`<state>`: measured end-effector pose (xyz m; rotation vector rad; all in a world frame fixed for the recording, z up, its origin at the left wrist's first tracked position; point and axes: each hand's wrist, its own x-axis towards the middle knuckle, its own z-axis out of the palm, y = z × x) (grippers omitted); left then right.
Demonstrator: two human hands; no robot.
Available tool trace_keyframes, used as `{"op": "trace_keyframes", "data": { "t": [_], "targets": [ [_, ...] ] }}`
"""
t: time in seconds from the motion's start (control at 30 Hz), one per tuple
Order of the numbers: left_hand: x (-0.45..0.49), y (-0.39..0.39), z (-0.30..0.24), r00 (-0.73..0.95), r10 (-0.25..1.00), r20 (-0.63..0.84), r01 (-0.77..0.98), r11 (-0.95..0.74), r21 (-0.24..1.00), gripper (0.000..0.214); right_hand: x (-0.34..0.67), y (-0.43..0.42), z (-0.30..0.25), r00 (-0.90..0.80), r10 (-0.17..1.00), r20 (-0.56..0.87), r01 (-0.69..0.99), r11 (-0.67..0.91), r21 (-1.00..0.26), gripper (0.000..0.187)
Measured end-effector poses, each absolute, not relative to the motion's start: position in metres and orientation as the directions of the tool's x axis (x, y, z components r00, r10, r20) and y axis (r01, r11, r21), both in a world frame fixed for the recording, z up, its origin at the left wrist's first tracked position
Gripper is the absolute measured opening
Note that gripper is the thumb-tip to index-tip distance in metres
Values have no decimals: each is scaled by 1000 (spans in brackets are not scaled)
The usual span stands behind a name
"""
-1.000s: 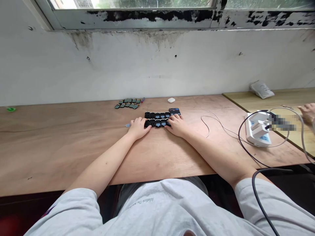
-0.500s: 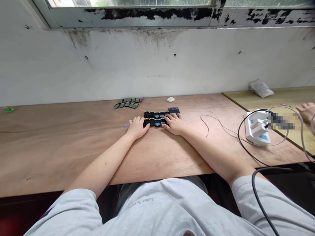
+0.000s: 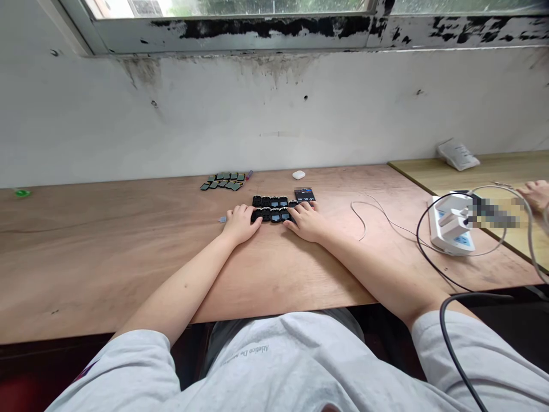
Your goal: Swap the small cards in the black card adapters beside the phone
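Two rows of small black square plastic parts lie side by side on the wooden table, some with grey-blue faces. My left hand (image 3: 241,224) is closed around the left end of the near row (image 3: 275,216), thumb in front and fingers behind. At the right end of that row, my right hand (image 3: 305,222) has its thumb in front and its fingers bent over the parts, covering them. The far row (image 3: 270,201) lies just behind. A phone (image 3: 305,194) with timer digits on its screen is right behind my right fingers.
Several green-grey square pieces (image 3: 223,180) lie near the wall, beside a purplish stick (image 3: 249,175). A white case (image 3: 299,174) sits at the back. A power strip (image 3: 452,226) with cables is at right, near another person's hand (image 3: 535,194). A green item (image 3: 23,193) lies far left.
My right hand has drawn back slightly toward me and right, baring more of the phone and the far row's right end. My left hand stays on the near row.
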<state>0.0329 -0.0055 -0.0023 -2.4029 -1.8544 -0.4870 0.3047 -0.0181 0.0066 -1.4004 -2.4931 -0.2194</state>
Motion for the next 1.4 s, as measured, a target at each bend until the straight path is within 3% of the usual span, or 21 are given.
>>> {"op": "trace_keyframes", "data": {
  "t": [0.67,0.93,1.23,1.4],
  "targets": [
    [31,-5,-4,226,922,314,944,-286,162,44,306,-25,13,-520,767,374,832,554,22,52],
    [29,-6,-4,213,906,365,931,-302,206,37,311,-18,7,-583,642,497,761,647,56,56],
    [29,-12,-4,265,838,477,892,-401,209,28,307,-21,6,-817,321,479,382,923,34,37],
    [39,-29,1,494,750,440,727,-634,264,27,306,-23,2,-855,306,419,326,945,-24,28]
  ]
}}
